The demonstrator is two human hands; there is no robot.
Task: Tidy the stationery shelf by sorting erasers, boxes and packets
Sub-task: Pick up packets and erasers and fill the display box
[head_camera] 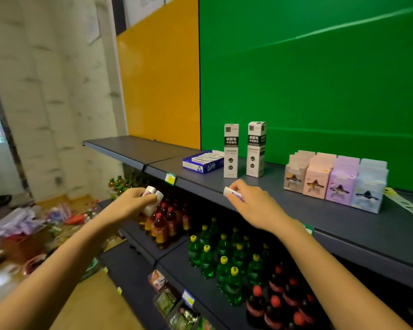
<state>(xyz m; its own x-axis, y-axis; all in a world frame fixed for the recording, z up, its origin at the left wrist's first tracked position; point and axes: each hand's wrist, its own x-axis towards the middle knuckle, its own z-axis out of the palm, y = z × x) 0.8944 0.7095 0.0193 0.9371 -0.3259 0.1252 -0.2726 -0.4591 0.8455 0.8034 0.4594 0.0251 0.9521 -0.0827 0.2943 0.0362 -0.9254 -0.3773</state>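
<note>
My left hand (pixel 135 201) grips a few white erasers (pixel 153 201) in front of the shelf's left part, below its edge. My right hand (pixel 250 202) pinches one white eraser with a blue sleeve (pixel 233 194) just above the front edge of the grey top shelf (pixel 296 210). Further back on that shelf lies an open blue eraser box (pixel 202 161) with white erasers in a row. Two tall white boxes (pixel 231 151) (pixel 256 148) stand upright to its right. At the right stand rows of pastel packets (pixel 336 181) in beige, pink, purple and pale blue.
Lower shelves hold green bottles (pixel 224 260), amber bottles (pixel 163 225) and dark red-capped bottles (pixel 284 303). Snack packets (pixel 169 298) sit at the bottom front. Litter and bags (pixel 24 225) cover the floor at left. A green and yellow back panel (pixel 296 79) rises behind the shelf.
</note>
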